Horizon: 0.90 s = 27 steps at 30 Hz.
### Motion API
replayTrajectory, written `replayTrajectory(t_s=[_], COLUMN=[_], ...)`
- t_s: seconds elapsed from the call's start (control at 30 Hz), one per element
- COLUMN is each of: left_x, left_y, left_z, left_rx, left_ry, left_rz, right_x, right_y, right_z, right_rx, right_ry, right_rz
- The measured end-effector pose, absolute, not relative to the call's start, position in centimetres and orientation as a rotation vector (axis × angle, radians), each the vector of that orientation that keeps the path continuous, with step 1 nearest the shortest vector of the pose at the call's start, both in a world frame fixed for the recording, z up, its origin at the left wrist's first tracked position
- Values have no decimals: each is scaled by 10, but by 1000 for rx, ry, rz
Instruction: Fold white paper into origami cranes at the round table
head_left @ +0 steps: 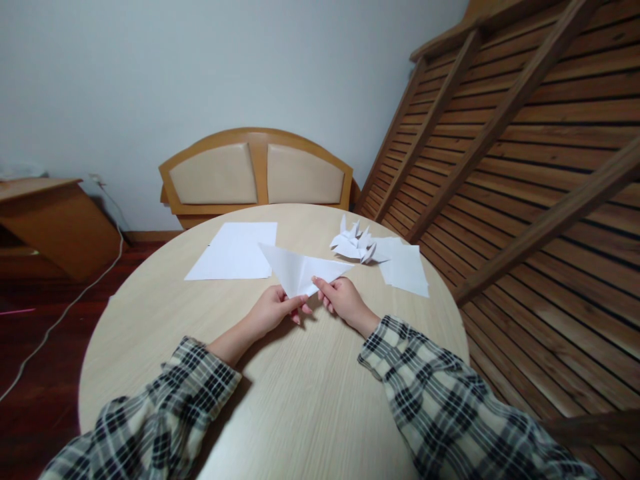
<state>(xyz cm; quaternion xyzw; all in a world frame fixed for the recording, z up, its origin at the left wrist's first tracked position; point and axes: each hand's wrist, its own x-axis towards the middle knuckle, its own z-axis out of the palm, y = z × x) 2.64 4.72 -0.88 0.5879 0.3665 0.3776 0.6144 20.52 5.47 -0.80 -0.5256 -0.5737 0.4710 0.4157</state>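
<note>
Two hands, my left hand (273, 312) and right hand (343, 301), pinch a folded paper triangle (300, 270) with closed fingertips above the round table (300, 393).

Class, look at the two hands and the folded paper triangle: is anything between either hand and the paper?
Nothing visible. The left hand and right hand both already pinch the folded paper triangle at its lower point, above the round table.
</note>
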Motion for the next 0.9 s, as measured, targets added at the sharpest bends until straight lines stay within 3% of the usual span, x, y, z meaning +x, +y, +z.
replayTrajectory(t_s=[0.5,0.9], left_x=[27,27], left_y=[49,49], left_z=[-10,-11], left_rx=[1431,1441], left_ry=[831,834], left_rz=[838,813], right_x=[205,204], right_y=[56,52], right_z=[-19,-15], right_rx=[-1146,-1196], right_ry=[-1550,-1619], right_rz=[1411,1275])
